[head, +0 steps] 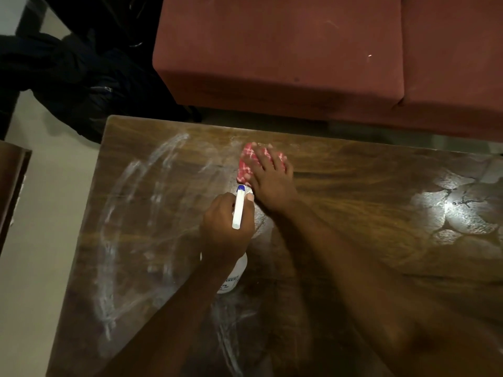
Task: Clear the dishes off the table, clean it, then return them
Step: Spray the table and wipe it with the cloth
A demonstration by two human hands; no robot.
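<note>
A dark wooden table point(353, 191) fills the view, its left half streaked with white foamy smears. My left hand point(226, 227) grips a white spray bottle point(234, 276) with a blue-tipped nozzle, held over the middle of the table. My right hand point(268, 176) lies flat with spread fingers on a red-and-white checked cloth point(247, 163), pressing it onto the tabletop near the far edge. No dishes are in view.
A reddish-brown sofa point(285, 58) stands just beyond the table's far edge. Dark bags or clothing point(81, 77) lie on the pale floor at the far left. A dark wooden furniture edge point(11, 180) shows at the left. A bright wet patch point(457, 210) glints at the table's right.
</note>
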